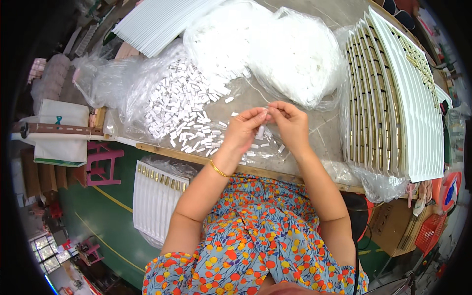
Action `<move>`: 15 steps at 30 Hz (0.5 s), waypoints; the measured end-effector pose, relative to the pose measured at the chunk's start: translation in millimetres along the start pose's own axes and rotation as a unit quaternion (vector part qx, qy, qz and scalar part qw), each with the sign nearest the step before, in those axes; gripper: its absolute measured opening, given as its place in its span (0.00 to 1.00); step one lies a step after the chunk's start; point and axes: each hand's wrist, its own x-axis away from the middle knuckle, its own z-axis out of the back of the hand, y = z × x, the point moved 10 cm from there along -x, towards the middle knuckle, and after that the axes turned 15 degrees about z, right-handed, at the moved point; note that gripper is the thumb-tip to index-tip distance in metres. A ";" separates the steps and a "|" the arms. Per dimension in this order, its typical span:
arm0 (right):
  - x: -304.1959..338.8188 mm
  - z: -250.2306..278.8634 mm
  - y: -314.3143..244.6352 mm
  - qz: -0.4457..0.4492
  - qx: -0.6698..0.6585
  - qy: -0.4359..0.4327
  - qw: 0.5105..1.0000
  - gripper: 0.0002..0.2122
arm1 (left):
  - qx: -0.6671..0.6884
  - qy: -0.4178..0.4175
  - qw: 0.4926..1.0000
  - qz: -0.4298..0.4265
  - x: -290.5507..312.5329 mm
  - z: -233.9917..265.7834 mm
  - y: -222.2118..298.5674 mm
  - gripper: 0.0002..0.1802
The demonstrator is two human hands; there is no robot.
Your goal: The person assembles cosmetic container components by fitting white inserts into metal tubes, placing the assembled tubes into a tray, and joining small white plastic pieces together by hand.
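Over the table (319, 132), near its front edge, my left hand (241, 130) and my right hand (292, 127) meet at the fingertips. Both are closed in a pinch. Just below the left fingertips shows a small white tube-shaped piece (260, 132), apparently held by that hand. Whatever sits between the right thumb and finger is too small to make out. A thin white strand (256, 90) runs from the bags toward my fingertips. Beside my left hand spreads a heap of small white pieces (177, 98), with several loose ones around and under my wrists.
Large clear bags of white material (295, 54) lie at the back. White ribbed panels (162, 24) are stacked at the far left. On the right stands a stack of white trays with brass-coloured parts (383, 98). Below the left edge is another ribbed tray (160, 196); a pink stool (104, 164) stands beyond.
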 end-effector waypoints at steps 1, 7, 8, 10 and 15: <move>0.7 3.0 -0.1 0.002 0.005 0.004 1.000 0.07 | 0.014 0.017 1.000 -0.017 -1.0 0.7 -2.0 0.09; 5.4 16.2 -14.9 0.041 -0.001 -0.001 0.999 0.07 | -0.023 0.035 0.998 -0.045 -2.4 -13.7 -4.7 0.11; 5.4 18.6 -14.7 0.037 -0.001 0.004 0.999 0.07 | -0.039 0.024 0.997 -0.056 -1.0 -20.2 -3.2 0.11; 3.2 25.9 -14.8 0.036 0.012 0.020 0.999 0.08 | -0.056 0.012 0.996 -0.065 1.5 -28.3 -0.8 0.11; -0.3 46.5 -18.0 0.042 0.091 0.044 0.994 0.08 | -0.366 0.146 0.912 -0.112 -3.8 -13.5 44.4 0.10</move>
